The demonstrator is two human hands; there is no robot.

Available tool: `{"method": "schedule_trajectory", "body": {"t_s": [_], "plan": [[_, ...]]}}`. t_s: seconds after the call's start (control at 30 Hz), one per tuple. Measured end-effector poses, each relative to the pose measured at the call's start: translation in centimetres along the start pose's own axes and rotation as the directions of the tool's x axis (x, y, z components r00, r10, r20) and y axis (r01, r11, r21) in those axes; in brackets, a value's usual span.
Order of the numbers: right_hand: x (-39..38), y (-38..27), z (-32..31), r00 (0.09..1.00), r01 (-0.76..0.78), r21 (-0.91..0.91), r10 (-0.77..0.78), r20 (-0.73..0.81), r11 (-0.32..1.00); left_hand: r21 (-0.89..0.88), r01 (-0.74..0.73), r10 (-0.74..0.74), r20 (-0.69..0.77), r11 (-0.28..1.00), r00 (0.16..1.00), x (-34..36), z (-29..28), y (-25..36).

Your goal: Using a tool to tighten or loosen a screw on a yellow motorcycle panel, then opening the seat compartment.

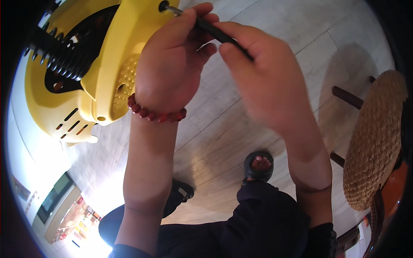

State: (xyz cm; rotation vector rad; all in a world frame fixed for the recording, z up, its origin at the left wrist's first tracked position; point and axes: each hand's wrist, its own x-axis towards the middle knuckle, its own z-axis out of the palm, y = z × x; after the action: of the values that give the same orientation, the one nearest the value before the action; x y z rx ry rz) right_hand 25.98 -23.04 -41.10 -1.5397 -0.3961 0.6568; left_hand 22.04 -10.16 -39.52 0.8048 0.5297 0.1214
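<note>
One black-handled screwdriver [224, 38] is sitting tip-first at a hole [163, 5] in our yellow panel [137, 21]; our left hand [167, 69] is pinching near its shaft, fingers loosely curled, seemingly for steadiness, while our right hand [273, 71] is gripping the handle, fingers closed.

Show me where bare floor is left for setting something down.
Bare floor lies between the left forearm and right forearm, above the right sandal, and between the right hand and woven seat. The top is crowded: left hand, right hand and black-handled tool sit close to the yellow body.
</note>
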Motion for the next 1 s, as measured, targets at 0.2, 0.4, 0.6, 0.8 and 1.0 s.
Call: {"method": "schedule_trajectory", "body": {"t_s": [0.2, 0.4, 0.6, 0.8, 1.0], "plan": [[-1.2, -0.5, 0.5, 0.922, 0.322, -0.578, -0.387, 0.010, 0.750, 0.023, 0.137, -0.139, 0.120, 0.990, 0.983, 1.0, -2.8, 1.1], [-1.4, -2.4, 0.1, 0.995, 0.087, -0.381, -0.065, 0.072, 0.920, 0.013, 0.177, -0.174, 0.259, 0.984, 0.950, 0.9, -3.2, 0.7], [-2.3, -1.8, -0.4, 0.993, 0.098, -0.340, -0.115, -0.031, 0.935, 0.006, 0.160, -0.157, 0.238, 0.987, 0.959, 0.6, -1.8, -0.1], [-3.6, 0.3, 1.9, 0.974, 0.176, -0.110, -0.189, -0.125, 0.978, 0.151, 0.059, -0.084, 0.162, 0.987, 0.983, -2.0, -3.7, 0.5], [-6.1, 0.5, 1.1, 0.897, -0.432, 0.388, 0.340, 0.283, 0.814, 0.155, -0.024, 0.026, -0.008, 0.988, 1.000, -5.4, -3.9, -2.3]]}}
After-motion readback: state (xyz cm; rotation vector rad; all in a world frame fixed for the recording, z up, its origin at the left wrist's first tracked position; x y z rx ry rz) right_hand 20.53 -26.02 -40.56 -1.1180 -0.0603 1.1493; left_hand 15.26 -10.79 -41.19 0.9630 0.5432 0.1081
